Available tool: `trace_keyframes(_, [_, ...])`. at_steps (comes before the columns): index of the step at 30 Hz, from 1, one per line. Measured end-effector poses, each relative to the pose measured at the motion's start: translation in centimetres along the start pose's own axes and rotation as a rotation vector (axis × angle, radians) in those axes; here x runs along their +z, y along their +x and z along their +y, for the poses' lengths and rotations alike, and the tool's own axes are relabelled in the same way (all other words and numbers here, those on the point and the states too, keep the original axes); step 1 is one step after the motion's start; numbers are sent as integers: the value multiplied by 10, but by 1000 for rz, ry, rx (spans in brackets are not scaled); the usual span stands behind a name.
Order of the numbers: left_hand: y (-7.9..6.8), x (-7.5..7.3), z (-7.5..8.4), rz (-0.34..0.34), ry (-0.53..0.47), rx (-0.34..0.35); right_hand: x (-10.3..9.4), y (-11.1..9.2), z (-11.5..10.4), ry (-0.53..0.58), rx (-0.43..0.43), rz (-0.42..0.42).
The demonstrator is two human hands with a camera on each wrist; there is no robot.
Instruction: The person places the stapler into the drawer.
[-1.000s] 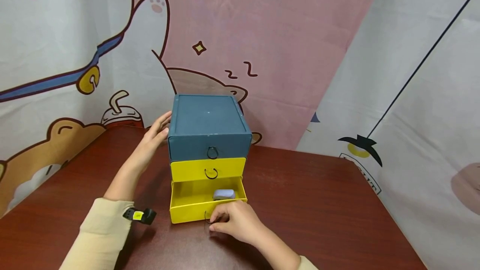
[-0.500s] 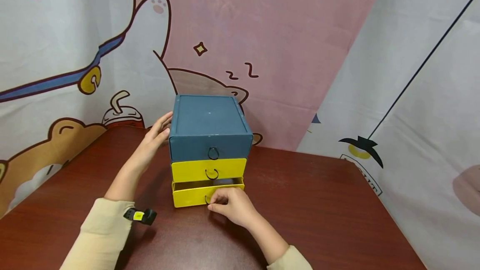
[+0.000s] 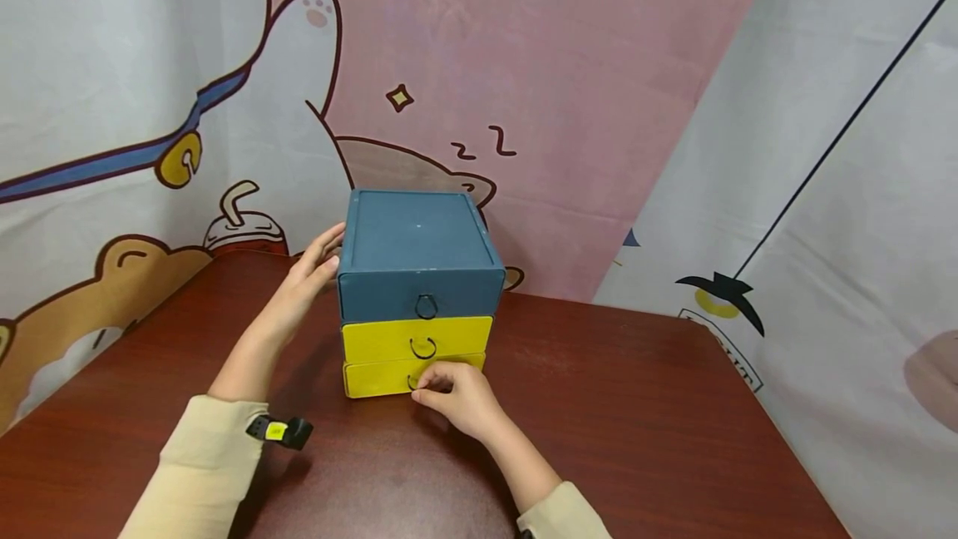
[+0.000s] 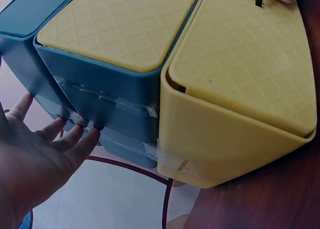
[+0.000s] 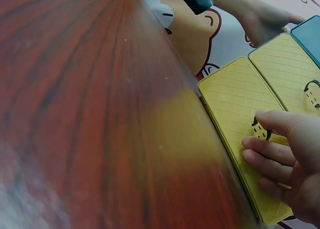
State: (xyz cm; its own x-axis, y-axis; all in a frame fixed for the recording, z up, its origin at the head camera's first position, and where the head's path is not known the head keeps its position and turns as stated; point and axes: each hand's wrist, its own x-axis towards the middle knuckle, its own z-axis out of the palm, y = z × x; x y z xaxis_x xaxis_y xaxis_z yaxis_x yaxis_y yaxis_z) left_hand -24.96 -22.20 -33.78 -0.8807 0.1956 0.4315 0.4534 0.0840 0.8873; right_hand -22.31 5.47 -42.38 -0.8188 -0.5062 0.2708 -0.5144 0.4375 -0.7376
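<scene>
A small drawer unit [image 3: 417,231] with a blue top stands on the table, its two lower drawer fronts yellow. The bottom drawer [image 3: 367,380] is pushed in, level with the yellow drawer above. At its front my right hand [image 3: 462,398] pinches the thin black loop handle [image 5: 260,129] between thumb and fingers. My left hand [image 3: 299,281] rests against the unit's left side; in the left wrist view its spread fingers [image 4: 75,141] touch the blue casing [image 4: 105,84]. The inside of the bottom drawer is hidden.
The unit stands on a dark red-brown wooden table [image 3: 636,406]. Behind it hangs a cartoon-printed cloth [image 3: 569,106]. A black strap with a yellow label [image 3: 275,430] sits on the left sleeve. Above are a middle yellow drawer [image 3: 382,341] and a blue top drawer [image 3: 382,296], each with a loop handle.
My right hand has moved forward with the bottom drawer, which went from open to shut. The pale lavender object inside it is now out of sight. The left hand stays in place.
</scene>
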Motion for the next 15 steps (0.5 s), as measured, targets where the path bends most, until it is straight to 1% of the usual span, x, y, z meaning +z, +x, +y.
trace_keyframes(7, [1, 2, 1, -6, -2, -9, -9, -6, 3, 55, 26, -46])
trace_keyframes(11, [1, 1, 2, -2, -1, -9, -22, -13, 4, 76, 34, -60])
trace_keyframes(15, [1, 0, 3, -4, 5, -10, -38, -23, 6, 59, 32, -64])
